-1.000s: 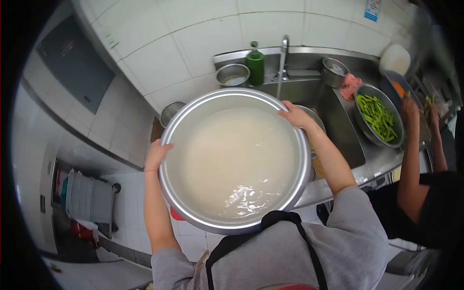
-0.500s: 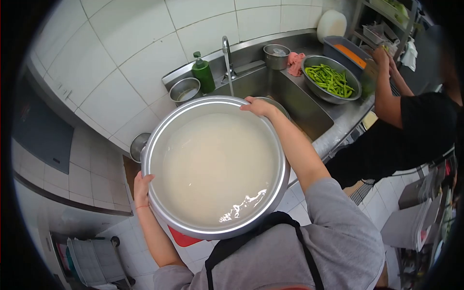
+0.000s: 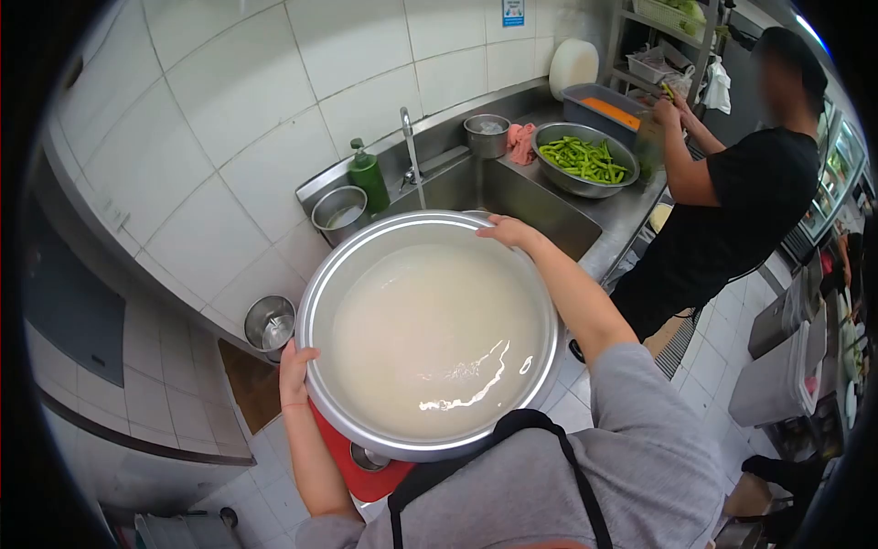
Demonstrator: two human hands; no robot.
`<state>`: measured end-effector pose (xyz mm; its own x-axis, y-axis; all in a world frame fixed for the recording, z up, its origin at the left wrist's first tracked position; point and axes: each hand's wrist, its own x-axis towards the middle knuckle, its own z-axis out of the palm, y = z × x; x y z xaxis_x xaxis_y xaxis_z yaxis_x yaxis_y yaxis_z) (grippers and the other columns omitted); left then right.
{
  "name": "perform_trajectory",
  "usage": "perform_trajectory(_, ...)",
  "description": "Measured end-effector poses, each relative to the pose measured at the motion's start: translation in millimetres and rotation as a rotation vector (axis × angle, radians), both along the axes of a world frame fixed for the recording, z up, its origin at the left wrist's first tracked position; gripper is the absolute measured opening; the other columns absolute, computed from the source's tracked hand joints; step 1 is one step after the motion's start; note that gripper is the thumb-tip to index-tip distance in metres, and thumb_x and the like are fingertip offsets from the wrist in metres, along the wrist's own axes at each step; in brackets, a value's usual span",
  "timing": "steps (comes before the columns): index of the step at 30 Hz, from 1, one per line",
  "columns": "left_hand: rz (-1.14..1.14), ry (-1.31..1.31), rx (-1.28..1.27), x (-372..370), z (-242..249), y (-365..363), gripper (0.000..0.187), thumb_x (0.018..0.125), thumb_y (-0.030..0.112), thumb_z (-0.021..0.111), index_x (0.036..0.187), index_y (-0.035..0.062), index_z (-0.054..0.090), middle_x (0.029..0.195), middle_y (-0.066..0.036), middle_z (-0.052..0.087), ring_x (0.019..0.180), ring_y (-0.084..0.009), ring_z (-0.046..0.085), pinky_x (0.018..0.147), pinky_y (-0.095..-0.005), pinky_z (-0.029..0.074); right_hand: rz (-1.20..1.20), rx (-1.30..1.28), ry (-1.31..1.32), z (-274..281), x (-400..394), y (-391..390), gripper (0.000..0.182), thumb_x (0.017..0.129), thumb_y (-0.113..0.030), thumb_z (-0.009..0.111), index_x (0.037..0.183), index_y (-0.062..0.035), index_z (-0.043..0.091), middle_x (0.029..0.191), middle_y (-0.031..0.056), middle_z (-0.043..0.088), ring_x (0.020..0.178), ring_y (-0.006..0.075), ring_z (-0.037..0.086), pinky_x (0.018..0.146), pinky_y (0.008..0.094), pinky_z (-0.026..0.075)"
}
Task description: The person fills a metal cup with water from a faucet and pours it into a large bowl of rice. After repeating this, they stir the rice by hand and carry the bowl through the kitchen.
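A large round metal pot [image 3: 326, 265] fills the middle of the view, held up in front of my body. Cloudy whitish liquid [image 3: 430, 339] lies in it, with bright reflections near the front; what is beneath the surface cannot be made out. At the rim's left side, my left hand [image 3: 294, 371] is closed on the pot, thumb over the edge. My right hand [image 3: 512, 232] grips the far right rim. Just beyond the pot, water runs from the faucet [image 3: 408, 137] into the steel sink [image 3: 540, 206]. Below the pot's left front shows a red surface [image 3: 343, 453].
A green pump bottle [image 3: 369, 178] and a steel bowl [image 3: 340, 212] stand left of the faucet. Right of the sink are a bowl of green peppers [image 3: 585, 161], a pink cloth [image 3: 521, 144] and a grey bin [image 3: 585, 102]. A person in black [image 3: 759, 183] works there. Another steel pot [image 3: 270, 322] is at left.
The pot has shifted slightly right and down in view, still in both hands. My view has turned, showing more of the co-worker and of the red surface below.
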<state>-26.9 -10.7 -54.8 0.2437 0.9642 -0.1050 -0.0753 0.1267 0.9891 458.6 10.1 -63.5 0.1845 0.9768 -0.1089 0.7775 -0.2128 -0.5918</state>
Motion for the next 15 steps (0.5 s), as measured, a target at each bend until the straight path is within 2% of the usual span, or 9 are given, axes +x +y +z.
perform_trajectory(2,-0.009,0.021,-0.004,1.7,-0.1,8.3,0.045,0.066,0.001,0.051,0.111,-0.0023,0.044,0.094,-0.01,0.055,0.081,-0.0187,0.056,0.072,-0.0286,0.047,-0.017,0.036,-0.008,0.0,-0.9,-9.4,0.068,0.075,-0.052,0.055,0.119,-0.0003,0.047,0.119,0.0204,0.048,0.111,0.0309,0.046,0.092,0.0325,0.035)
perform_trajectory(8,-0.167,0.154,-0.021,2.8,-5.3,62.0,0.041,0.067,0.002,0.055,0.107,-0.0023,0.048,0.092,-0.01,0.057,0.079,-0.0162,0.056,0.07,-0.0271,0.046,-0.206,-0.096,0.0,20.2,-14.3,-69.4,0.069,0.078,-0.05,0.05,0.123,0.0016,0.039,0.121,0.0239,0.045,0.113,0.0347,0.044,0.092,0.0349,0.035)
perform_trajectory(10,-0.212,0.171,-0.022,7.4,-4.6,77.3,0.039,0.068,0.002,0.055,0.106,-0.0023,0.049,0.092,-0.01,0.057,0.078,-0.0153,0.056,0.07,-0.0265,0.045,-0.266,-0.069,-0.024,26.4,-19.6,-88.7,0.065,0.079,-0.048,0.049,0.12,0.0024,0.041,0.112,0.0287,0.049,0.108,0.0385,0.047,0.092,0.0387,0.037)
perform_trajectory(15,-0.269,0.146,-0.083,24.8,9.7,81.6,0.039,0.069,0.002,0.054,0.107,-0.0032,0.047,0.092,-0.01,0.057,0.078,-0.0157,0.056,0.07,-0.0265,0.046,-0.343,-0.063,-0.004,35.6,-27.9,-118.1,0.057,0.082,-0.043,0.047,0.115,0.0024,0.041,0.105,0.0285,0.054,0.102,0.0424,0.049,0.089,0.0402,0.038)
